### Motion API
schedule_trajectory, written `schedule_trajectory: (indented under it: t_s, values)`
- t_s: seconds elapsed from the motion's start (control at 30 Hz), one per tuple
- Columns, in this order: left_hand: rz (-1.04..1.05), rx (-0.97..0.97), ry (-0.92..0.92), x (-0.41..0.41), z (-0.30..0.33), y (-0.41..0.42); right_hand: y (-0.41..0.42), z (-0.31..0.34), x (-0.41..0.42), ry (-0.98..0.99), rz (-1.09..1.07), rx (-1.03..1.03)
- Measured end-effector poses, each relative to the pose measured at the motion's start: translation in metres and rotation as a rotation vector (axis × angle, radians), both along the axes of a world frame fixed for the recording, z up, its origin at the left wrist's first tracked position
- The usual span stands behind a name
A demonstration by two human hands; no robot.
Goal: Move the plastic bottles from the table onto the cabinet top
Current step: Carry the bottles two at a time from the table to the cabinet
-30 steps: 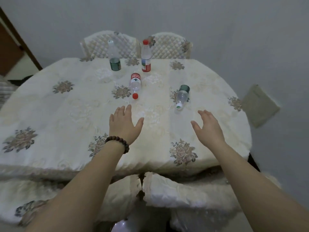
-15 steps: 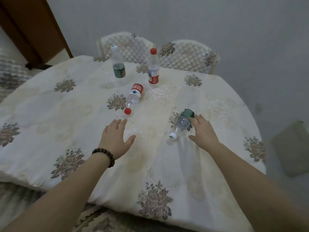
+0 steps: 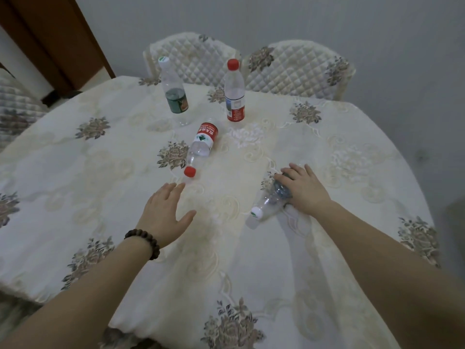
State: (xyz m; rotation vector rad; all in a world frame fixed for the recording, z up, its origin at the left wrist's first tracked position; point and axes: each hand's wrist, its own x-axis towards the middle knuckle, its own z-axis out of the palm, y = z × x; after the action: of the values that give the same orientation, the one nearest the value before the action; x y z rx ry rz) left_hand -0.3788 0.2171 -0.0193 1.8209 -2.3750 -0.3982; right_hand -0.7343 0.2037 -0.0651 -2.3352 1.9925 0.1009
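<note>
Cream cloth with grey-brown flower motifs covers the table (image 3: 327,137), and on it we count four plastic bottles. Our right hand (image 3: 303,188) lies palm-down over the body of the white-capped bottle (image 3: 266,204), which rests on its side with the cap pointing toward us and to the left; the fingers curl over the dark-labelled end, but we cannot tell whether they have closed fully around it or only press on it. Our left hand (image 3: 166,212) hovers flat and open above the cloth, fingers spread and thumb out, holding nothing, with a dark bead bracelet (image 3: 143,241) at the wrist. Just beyond its fingertips lies the red-capped bottle (image 3: 200,148), also on its side, cap toward us and its red label at the far end; hand and cap are near but apart. Farther back two bottles stand upright, near each other: the green-labelled bottle (image 3: 173,90) with a pale cap on the left, and the red-labelled bottle (image 3: 234,90) with a red cap on the right. Behind the table two quilted chair backs (image 3: 289,66) stand side by side against a plain grey wall (image 3: 377,28). At the upper left a brown wooden door frame (image 3: 57,39) runs down toward the floor. All four bottles are on the table, and no cabinet top shows in our view.
</note>
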Motion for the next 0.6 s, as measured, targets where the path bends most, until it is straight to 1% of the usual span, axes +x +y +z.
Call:
schedule_trajectory:
  t_s: [0.07, 0.2, 0.27, 0.37, 0.5, 0.6]
  values:
    - [-0.017, -0.014, 0.026, 0.005, 0.002, -0.004, 0.005, 0.003, 0.008, -0.112, -0.034, -0.030]
    - [-0.052, -0.026, 0.044, 0.021, 0.006, -0.025, 0.019, 0.019, 0.034, -0.414, -0.199, -0.099]
    - [-0.084, -0.039, 0.057, 0.031, 0.009, -0.040, 0.025, 0.031, 0.050, -0.502, -0.288, -0.098]
    - [-0.153, -0.071, 0.043, 0.045, 0.014, -0.070, 0.033, 0.045, 0.070, -0.530, -0.377, -0.096]
    - [-0.279, -0.105, -0.048, 0.050, 0.018, -0.130, 0.043, 0.056, 0.089, -0.508, -0.479, -0.093]
    - [-0.362, -0.013, -0.128, 0.040, 0.017, -0.182, 0.050, 0.060, 0.101, -0.471, -0.578, -0.111]
